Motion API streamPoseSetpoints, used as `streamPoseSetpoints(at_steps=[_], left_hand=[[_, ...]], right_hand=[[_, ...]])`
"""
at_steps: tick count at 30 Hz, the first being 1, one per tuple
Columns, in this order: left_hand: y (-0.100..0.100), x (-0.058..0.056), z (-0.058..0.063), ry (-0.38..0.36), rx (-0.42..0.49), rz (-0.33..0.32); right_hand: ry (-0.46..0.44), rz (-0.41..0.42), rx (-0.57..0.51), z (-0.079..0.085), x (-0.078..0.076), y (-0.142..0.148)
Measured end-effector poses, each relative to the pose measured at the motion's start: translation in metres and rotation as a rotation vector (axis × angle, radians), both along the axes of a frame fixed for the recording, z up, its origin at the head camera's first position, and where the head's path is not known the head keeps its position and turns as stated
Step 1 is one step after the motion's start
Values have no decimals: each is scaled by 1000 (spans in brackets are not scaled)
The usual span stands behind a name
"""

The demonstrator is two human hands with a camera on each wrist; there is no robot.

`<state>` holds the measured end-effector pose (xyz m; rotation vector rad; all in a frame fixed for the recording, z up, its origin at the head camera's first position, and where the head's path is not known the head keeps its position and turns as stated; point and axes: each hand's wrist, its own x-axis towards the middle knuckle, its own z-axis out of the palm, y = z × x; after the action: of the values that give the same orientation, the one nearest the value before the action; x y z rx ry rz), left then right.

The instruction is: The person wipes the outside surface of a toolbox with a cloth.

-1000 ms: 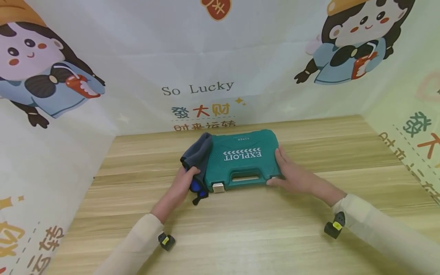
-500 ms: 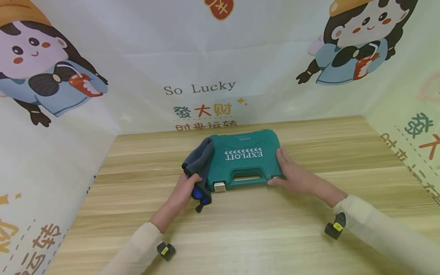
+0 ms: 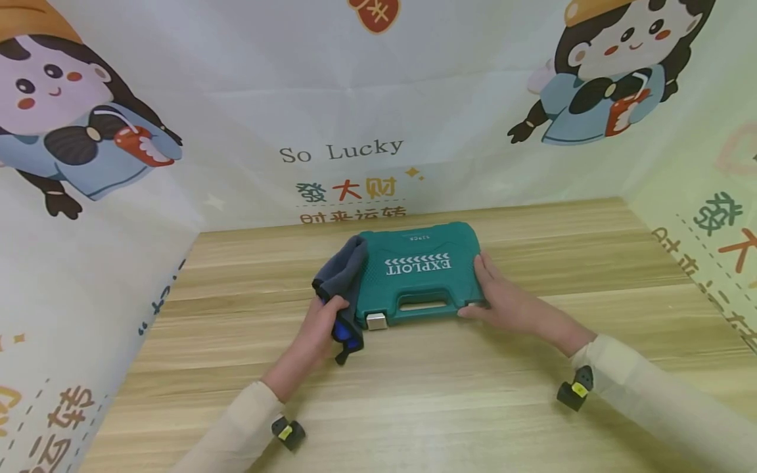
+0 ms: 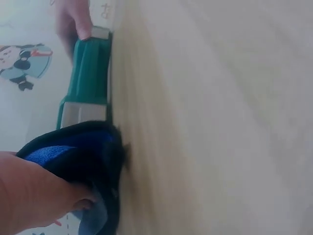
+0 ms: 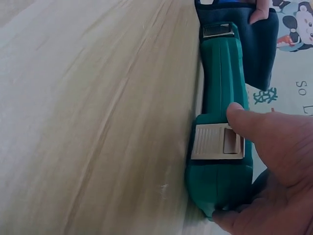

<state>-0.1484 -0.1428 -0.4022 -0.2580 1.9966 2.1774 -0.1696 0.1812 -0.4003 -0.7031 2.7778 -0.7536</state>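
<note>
A green tool case (image 3: 420,286) lies flat on the wooden table, its white "EXPLOIT" lettering upside down in the head view. My left hand (image 3: 310,328) pinches a folded grey and blue cloth (image 3: 343,272) with dark edging, thumb on top, against the case's left end. Beside the cloth, one metal latch (image 3: 376,321) shows on the near side. My right hand (image 3: 508,302) grips the opposite end. In the right wrist view its thumb lies by the second latch (image 5: 217,142), with a finger at the case's bottom corner. The cloth hides part of the left end.
The wooden tabletop (image 3: 443,407) stretches around the case. Behind it hangs a pale printed backdrop (image 3: 236,118) with cartoon figures, and similar sheets flank both sides. A small black device sits on each wrist.
Compared with one second ago, my left hand and the cloth have slid slightly toward me along the case's end. The case and my right hand stay in place.
</note>
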Motion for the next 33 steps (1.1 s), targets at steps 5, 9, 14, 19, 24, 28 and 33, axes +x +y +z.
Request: streamPoseSetpoints(at_steps=[5,9,14,19,24,28,33], left_hand=[[-6,-8,12,-40,-2,12],[-8,-18,30,8,-53,63],[2,-23,58,119,-82,100],[42,-19,63,243,-139,33],[80,-15,55,400,-253,-249],[91,-15,58,325,-192,-348],[98,-18,68,204,-70,-407]], right_hand=[[-25,-40,-11,5,-3,-2],[86,-50,-181,16,-8,-11],[105,-7,-401,33,-7,-31],[-114,149,-701,40,-3,-59],[-295,258,-889,38,-2,-79],[-312,272,-938,31,-4,-78],[-207,105,-799,28,-3,-76]])
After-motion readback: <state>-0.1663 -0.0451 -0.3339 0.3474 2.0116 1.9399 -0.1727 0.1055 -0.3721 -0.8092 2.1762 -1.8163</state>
